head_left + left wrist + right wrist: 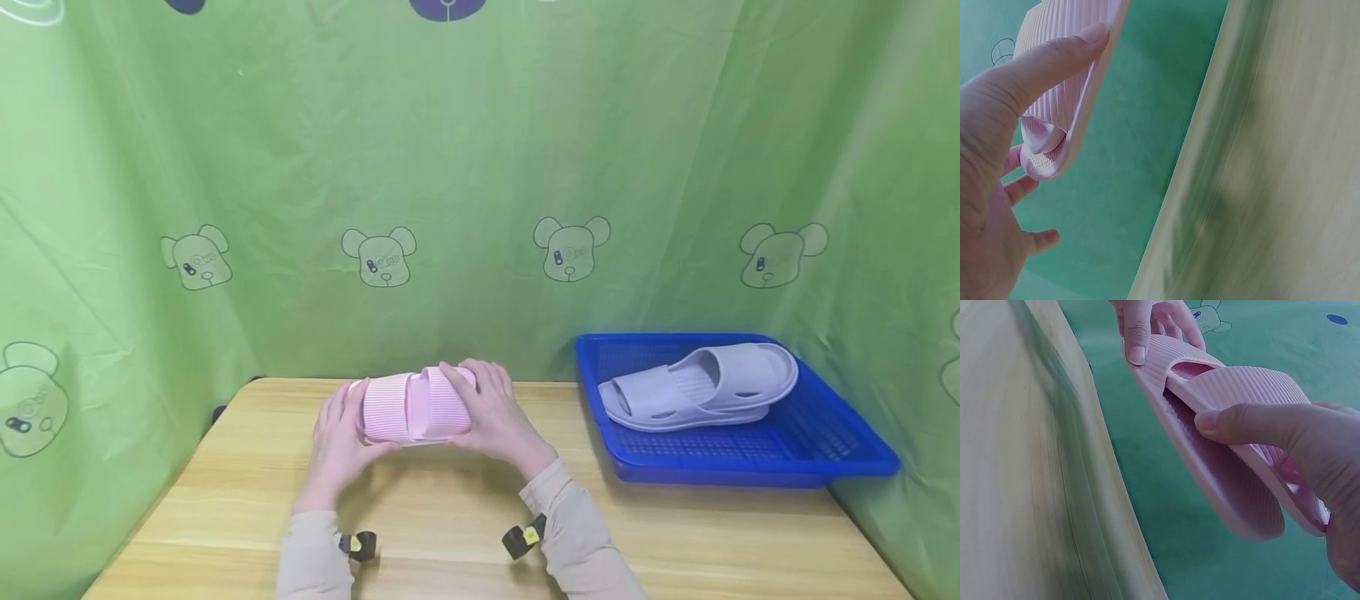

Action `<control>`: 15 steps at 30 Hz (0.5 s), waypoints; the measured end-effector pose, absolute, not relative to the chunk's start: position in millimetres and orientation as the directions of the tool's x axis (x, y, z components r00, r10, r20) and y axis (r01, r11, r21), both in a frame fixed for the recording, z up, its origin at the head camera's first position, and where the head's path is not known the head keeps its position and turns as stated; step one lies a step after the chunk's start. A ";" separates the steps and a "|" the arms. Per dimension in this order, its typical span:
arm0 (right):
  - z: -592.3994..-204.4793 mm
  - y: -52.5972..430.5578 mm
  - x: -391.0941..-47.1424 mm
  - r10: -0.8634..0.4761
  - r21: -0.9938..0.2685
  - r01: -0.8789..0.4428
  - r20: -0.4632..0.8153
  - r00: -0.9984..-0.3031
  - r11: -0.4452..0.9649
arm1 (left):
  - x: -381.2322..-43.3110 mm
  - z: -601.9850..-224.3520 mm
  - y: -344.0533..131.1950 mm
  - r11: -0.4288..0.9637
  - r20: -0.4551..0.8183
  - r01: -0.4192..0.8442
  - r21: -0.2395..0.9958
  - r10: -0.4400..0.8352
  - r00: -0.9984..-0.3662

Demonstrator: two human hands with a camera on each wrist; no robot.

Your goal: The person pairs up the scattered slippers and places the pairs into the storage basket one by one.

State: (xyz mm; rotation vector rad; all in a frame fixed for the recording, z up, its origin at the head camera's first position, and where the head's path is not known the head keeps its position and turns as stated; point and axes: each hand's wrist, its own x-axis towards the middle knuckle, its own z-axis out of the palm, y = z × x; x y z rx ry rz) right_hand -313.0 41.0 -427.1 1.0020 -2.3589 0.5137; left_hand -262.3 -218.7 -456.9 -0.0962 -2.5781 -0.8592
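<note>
A pair of pink ribbed slide slippers is held up above the wooden table, one overlapping the other. My left hand (333,446) grips the left slipper (386,408) at its strap, the thumb pressed along the near side. In the right wrist view the sole of this left slipper (1235,506) runs beneath the other one. My right hand (504,423) holds the right slipper (446,410), its thumb at the slipper's edge in the right wrist view and its fingers mostly hidden behind. The left wrist view shows the toe end of the pink pair (1044,140) beside my spread lower fingers.
At the right of the table stands a blue plastic basket (720,473) with a pair of light grey slippers (675,396) in it, one stacked partly on the other. A green curtain (480,317) with bear prints hangs behind the wooden table (442,533) and along its sides.
</note>
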 end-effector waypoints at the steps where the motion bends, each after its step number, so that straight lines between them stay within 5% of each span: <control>1: -427.0 41.0 -312.9 -0.546 -0.135 -0.745 0.599 -0.586 0.653 | -262.5 -457.0 -218.3 0.807 0.416 0.195 0.557 -0.067 -0.907; 15: -425.4 41.4 -313.2 -0.549 -0.134 -0.741 0.588 -0.594 0.657 | -263.4 -455.4 -217.1 0.800 0.413 0.191 0.569 -0.077 -0.907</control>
